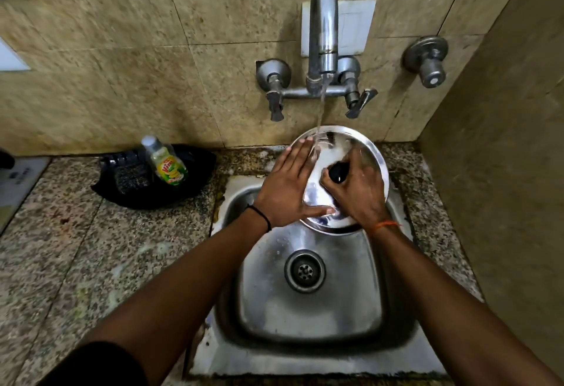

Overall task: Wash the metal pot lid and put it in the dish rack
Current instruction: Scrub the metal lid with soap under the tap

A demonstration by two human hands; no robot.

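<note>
A round shiny metal pot lid [370,153] with a black knob [338,172] is held tilted over the back of the steel sink [308,309]. Water runs from the tap [323,28] onto the lid's upper part. My right hand [358,190] grips the black knob. My left hand [290,185] lies flat with its fingers spread on the lid's left side, thumb along the lower rim. No dish rack is in view.
A dish soap bottle [166,161] leans in a black tray [152,181] on the granite counter [91,263] left of the sink. Two tap handles [274,104] flank the spout. A separate wall valve [428,60] sits right. A tiled side wall [503,202] closes the right.
</note>
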